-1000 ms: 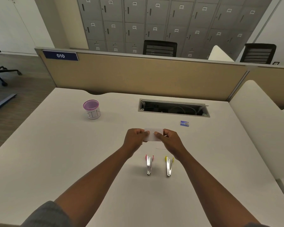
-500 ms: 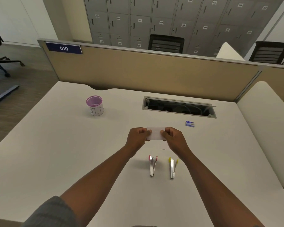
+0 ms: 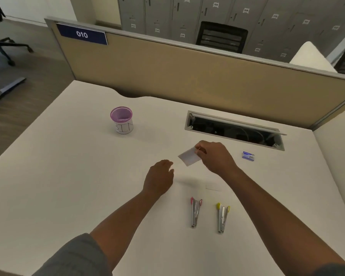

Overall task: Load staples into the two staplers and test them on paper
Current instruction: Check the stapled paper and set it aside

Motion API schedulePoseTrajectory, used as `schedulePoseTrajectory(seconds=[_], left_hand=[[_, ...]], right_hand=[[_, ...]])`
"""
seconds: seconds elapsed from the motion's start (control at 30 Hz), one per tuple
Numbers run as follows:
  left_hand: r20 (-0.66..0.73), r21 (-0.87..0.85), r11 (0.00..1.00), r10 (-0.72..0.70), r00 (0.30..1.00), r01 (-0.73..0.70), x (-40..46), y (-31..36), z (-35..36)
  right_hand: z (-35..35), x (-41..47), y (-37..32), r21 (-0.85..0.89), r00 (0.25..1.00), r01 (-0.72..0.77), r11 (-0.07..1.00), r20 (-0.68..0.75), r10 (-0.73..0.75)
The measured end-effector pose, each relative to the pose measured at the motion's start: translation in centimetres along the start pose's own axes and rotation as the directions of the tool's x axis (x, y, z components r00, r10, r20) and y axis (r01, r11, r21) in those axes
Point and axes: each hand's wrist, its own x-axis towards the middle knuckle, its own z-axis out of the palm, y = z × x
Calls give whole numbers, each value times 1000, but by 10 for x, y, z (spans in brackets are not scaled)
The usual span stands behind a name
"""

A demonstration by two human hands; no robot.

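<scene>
The paper slip (image 3: 189, 157) is held above the counter (image 3: 68, 186), pinched at its right edge by the right hand (image 3: 214, 156). A thin metallic glint shows at the pinch point; whether it is a staple cannot be told. The slip is small, white and tilted, with its free left corner unsupported.

Handling judgement: the slip is very light and limp. It should be pinched at an edge or corner, not across the middle. A light pinch is sufficient; a hard one would crease it. Air movement can shift it if it is released.

The left hand (image 3: 159, 177) is just left of and nearer than the slip, apart from it, fingers loosely curled and holding nothing.

The pink stapler (image 3: 195, 212) and the yellow stapler (image 3: 222, 217) lie side by side on the near counter, well apart from both hands. Both are narrow, rigid metal bodies with coloured end caps. Judgement: they are stiff and smooth, best gripped along the long sides.

The staple box (image 3: 248, 156) lies to the right of the right hand. A pink cup (image 3: 121, 120) stands far left.
</scene>
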Motion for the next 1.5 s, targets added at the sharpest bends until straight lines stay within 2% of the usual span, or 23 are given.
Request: schedulePoseTrajectory(seconds=[0.07,0.2,0.3,0.4,0.53,0.67,0.87,1.03,1.2,1.5], left_hand=[[42,150,987,57,997,-63,1,-20,8],[110,259,964,36,993,-64,1,-53,19],[104,271,962,-14,994,-15,-2,-74,23],[71,265,964,-9,997,-11,-4,-85,27],[40,255,967,-4,999,-6,-1,-89,33],[23,262,965,-28,999,21,1,-92,35],[36,265,964,-31,999,21,2,-92,37],[31,248,969,-30,999,21,2,-92,35],[38,238,971,-32,999,22,1,-91,35],[79,276,961,-58,995,34,-1,-93,31]], right_hand=[[-6,20,-15,-22,998,64,998,27,-64],[-11,67,-52,-70,978,197,978,75,-192],[-7,111,-85,-194,944,329,924,82,-319],[-2,153,-122,-283,910,400,872,8,-415],[6,198,-172,-309,850,475,824,-82,-521],[27,225,-210,-327,801,543,773,-73,-594],[56,238,-228,-465,774,550,694,-27,-632],[79,242,-228,-510,794,565,649,122,-595],[80,238,-221,-478,816,555,681,152,-558],[56,186,-171,-323,866,479,816,23,-499]])
